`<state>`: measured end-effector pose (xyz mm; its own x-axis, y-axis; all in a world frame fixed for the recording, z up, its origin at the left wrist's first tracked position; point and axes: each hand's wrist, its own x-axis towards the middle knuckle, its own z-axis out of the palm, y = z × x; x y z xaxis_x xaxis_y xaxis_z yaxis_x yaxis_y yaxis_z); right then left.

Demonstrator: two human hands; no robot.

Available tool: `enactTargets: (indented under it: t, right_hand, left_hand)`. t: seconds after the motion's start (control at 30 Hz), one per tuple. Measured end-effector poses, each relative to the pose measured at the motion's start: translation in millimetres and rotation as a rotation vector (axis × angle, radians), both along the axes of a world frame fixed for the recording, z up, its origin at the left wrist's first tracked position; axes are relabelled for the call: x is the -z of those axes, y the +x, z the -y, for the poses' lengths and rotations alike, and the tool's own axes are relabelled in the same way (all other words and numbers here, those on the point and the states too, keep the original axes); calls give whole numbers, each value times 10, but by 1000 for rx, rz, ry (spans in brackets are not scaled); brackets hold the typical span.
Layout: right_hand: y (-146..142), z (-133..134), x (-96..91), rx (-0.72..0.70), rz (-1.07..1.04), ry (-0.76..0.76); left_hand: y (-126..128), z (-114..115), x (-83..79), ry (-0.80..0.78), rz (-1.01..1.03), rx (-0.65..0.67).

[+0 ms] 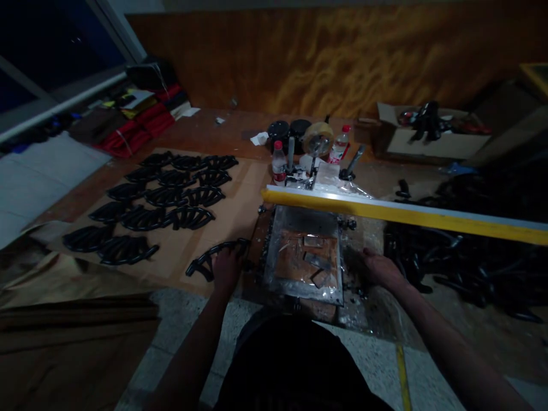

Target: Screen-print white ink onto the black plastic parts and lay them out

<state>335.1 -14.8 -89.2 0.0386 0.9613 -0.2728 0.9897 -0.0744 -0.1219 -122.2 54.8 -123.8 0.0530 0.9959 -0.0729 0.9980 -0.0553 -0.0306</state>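
The left hand (226,267) is in the lower middle of the frame, a little to the left, and its fingers lie over a black curved piece (207,255) with several short branches. The fingers look bent, but I cannot tell whether they are closed on the piece. This piece lies on the brown cardboard (246,191), near its lower right corner. More pieces of similar kind, the black branched parts (143,218), lie in rows on the cardboard at the left of the frame.

The right hand (377,267) is right of the centre, beside the metal plate (306,218). It is dark and blurred there, so I cannot tell whether it is wide or holds something. On the plate there is a brown panel (287,264) with small flat strips (317,261). Behind the plate, a yellow and white bar (385,211) runs to the right edge, above a dark heap of black parts (466,279).

Farther back on the bench (201,131) stand two bottles (279,165) with red caps, with a tape roll (319,128) between them. An open box (428,146) is at the upper right.
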Motion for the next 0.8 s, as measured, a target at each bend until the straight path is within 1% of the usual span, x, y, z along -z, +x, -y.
enactTargets:
  t: [0.07,0.1,0.17,0.23,0.3,0.33,0.37,0.43,0.5,0.53,0.57,0.63,0.7,0.73,0.77,0.8]
  right_hand:
    - [78,-15,-110,23,45,76]
    - [92,-25,-160,44,17,156]
    - [32,-48,-227,100,-131,344]
    - [-162,-71,-233,142,-339,470]
    - [-453,-86,-181,115,-502,500]
    - [-609,-89,-143,64,-547,486]
    - [-756,-90,-106,-5,-559,457]
    - [-988,-88,-59,-134,-480,370]
    - [-1121,-95,-71,-199,-321,285]
    - [-1160,-107,-95,-212,-247,260]
    - [-1192,-127,-123,-224,-195,254]
    - [-1261,-189,-164,-278,-183,281]
    - [-1361,-264,-154,-377,-237,301]
    - [-1414,-298,-130,-430,-261,293]
    - [-1456,-324,-100,-482,-276,269]
    - [-1476,-340,-71,-526,-285,234]
  left_hand:
    - [-52,13,27,-13,-4,11]
    - [-79,30,39,-15,-2,12]
    - [-109,67,56,-8,5,-1]
    - [-99,91,59,10,7,-43]
    - [-62,91,45,36,6,-82]
    - [-39,80,29,51,15,-94]
    - [-14,58,4,63,34,-97]
    - [50,-20,-90,93,113,-89]
    - [154,-147,-273,154,263,-91]
    - [232,-224,-406,204,365,-99]
    - [329,-304,-566,259,484,-108]
    - [574,-452,-950,353,765,-118]
    - [852,-551,-1360,349,1084,-95]
    - [982,-574,-1545,317,1228,-52]
    - [1094,-577,-1701,279,1338,-5]
    - [1180,-562,-1821,236,1417,33]
